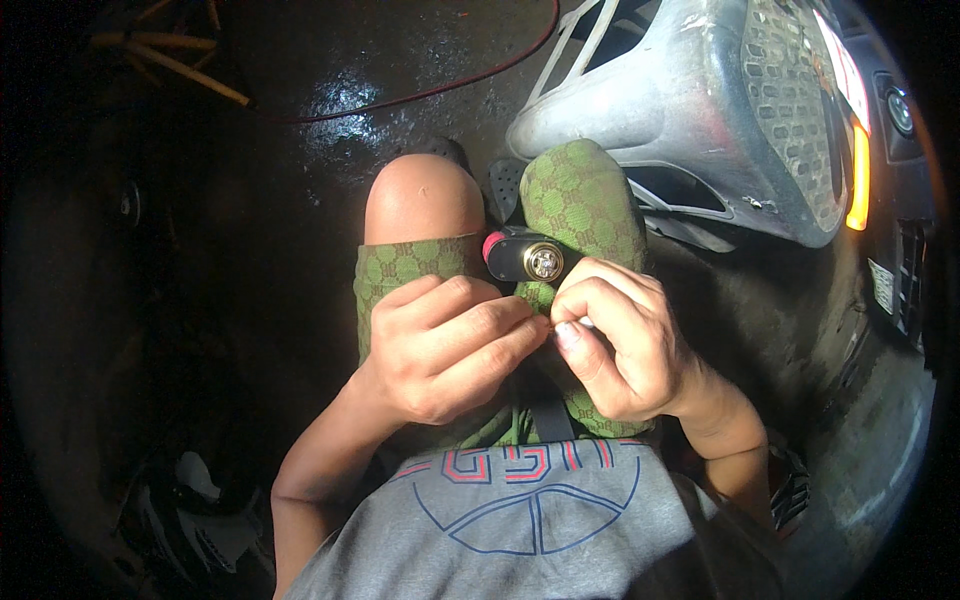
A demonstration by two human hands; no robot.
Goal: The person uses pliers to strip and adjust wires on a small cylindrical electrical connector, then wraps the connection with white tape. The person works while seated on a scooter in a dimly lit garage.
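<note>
Much of the floor [420,50] around you is dark, with a wet glare ahead. A dark car [902,175] stands at the far right; nearer you on that side is a grey plastic chair [660,90]. You wear a grey shirt [450,555] and green patterned shorts [582,195], your left knee bare. Dark shoes [506,188] show between your knees. Your left hand [450,345] is over your lap, fingers closed in a pinch; your right hand [630,335] faces it, thumb and forefinger pinched too, tips just beside the left's. Just beyond both, between your thighs, is a black device [510,258] with a pink end and gold ring. Anything between your fingertips is too small to tell.
</note>
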